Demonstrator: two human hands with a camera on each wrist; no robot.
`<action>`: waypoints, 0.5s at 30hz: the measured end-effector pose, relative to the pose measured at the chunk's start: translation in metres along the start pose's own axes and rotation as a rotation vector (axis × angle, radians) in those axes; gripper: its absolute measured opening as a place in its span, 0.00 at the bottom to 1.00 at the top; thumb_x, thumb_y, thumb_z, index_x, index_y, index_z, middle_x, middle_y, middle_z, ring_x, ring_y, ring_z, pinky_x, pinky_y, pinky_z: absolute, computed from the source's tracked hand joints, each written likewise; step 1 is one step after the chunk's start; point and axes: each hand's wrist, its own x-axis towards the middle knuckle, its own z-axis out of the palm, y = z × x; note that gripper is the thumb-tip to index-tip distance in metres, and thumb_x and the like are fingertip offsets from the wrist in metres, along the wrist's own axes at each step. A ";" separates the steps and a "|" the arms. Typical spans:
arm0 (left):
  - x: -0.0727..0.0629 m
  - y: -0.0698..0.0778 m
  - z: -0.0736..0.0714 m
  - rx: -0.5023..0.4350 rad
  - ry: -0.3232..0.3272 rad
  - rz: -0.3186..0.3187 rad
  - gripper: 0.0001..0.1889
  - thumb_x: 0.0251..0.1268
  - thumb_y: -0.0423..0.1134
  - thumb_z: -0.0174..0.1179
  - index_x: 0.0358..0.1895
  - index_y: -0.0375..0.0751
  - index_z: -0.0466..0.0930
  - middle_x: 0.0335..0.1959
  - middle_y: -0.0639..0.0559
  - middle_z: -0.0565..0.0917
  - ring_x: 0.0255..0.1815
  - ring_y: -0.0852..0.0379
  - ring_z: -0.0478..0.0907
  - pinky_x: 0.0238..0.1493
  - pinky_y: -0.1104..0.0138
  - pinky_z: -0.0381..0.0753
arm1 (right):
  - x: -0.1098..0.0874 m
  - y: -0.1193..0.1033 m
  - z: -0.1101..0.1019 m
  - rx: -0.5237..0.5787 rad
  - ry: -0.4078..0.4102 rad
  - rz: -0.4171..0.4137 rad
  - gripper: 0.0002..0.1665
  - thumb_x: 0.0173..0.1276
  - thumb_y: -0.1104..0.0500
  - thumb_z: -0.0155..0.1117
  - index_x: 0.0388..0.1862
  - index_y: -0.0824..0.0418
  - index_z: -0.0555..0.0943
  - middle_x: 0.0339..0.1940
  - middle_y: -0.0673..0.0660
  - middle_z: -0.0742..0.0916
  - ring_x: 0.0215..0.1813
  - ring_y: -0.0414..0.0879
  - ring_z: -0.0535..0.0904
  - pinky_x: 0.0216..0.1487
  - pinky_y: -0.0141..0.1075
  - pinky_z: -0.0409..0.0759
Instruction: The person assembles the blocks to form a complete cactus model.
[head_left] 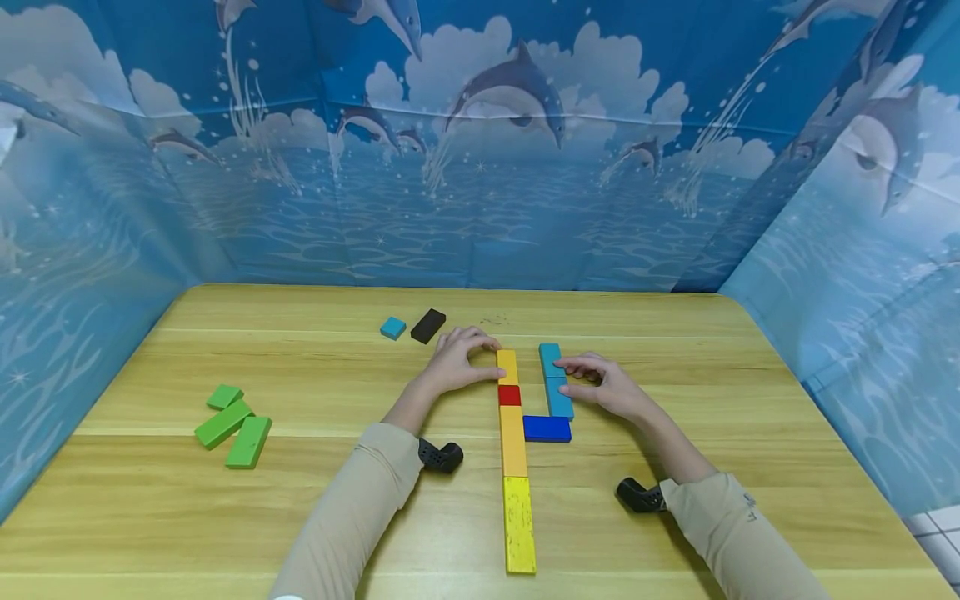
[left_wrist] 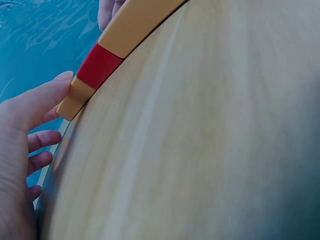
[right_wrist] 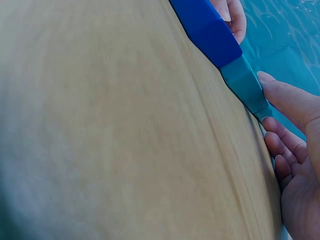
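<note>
A column of blocks runs away from me: a worn yellow block (head_left: 519, 525), a long orange block (head_left: 513, 442), a red block (head_left: 509, 396) and a shorter orange block (head_left: 507, 365) at the far end. My left hand (head_left: 456, 360) pinches this far orange block, thumb near the red one and index finger at its far corner. A dark blue block (head_left: 547, 429) juts right from the column. From its right end, two light blue blocks (head_left: 550, 354) extend away in line. My right hand (head_left: 606, 385) touches them from the right with thumb and index fingertips.
Three green blocks (head_left: 249, 442) lie in a loose group on the left of the wooden table (head_left: 337, 517). Farther back sit a small light blue block (head_left: 393, 327) and a black block (head_left: 428, 326). A dolphin-print curtain (head_left: 480, 225) surrounds the table's back and sides.
</note>
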 end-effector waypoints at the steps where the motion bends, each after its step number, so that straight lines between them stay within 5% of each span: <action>1: 0.000 0.000 0.000 0.000 0.000 0.002 0.22 0.50 0.56 0.65 0.49 0.53 0.78 0.47 0.56 0.74 0.55 0.54 0.64 0.61 0.54 0.52 | 0.000 0.000 0.000 -0.001 0.000 0.001 0.25 0.60 0.58 0.65 0.57 0.62 0.75 0.47 0.58 0.77 0.45 0.51 0.68 0.43 0.32 0.69; 15: 0.000 -0.002 0.001 0.016 -0.002 0.020 0.23 0.50 0.57 0.65 0.49 0.54 0.78 0.47 0.56 0.74 0.55 0.54 0.64 0.60 0.54 0.53 | 0.000 -0.001 0.000 0.001 0.000 0.010 0.25 0.61 0.58 0.64 0.57 0.61 0.75 0.46 0.59 0.77 0.45 0.52 0.67 0.42 0.32 0.68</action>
